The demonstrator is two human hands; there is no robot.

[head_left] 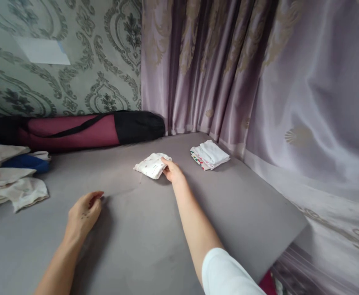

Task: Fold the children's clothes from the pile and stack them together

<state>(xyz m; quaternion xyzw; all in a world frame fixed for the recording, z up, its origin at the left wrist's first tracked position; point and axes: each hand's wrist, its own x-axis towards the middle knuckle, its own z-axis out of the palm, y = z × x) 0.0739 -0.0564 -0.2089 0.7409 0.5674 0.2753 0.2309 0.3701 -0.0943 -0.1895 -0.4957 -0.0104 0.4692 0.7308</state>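
The right hand (pixel 172 171) pinches the right edge of a folded white printed cloth (pixel 151 166) over the grey sheet (pixel 136 233), left of a folded stack (pixel 211 155); the left hand (pixel 84 213) curls loosely, visibly holding nothing. The cloth looks light, soft, floppy; gripping all layers at an edge should keep it neat

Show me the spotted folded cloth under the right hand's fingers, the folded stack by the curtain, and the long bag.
Folded cloth (pixel 150 166), head view: on its printed upper face.
Folded stack (pixel 211 154), head view: on its white top layer.
Long bag (pixel 89 137), head view: on its maroon side.
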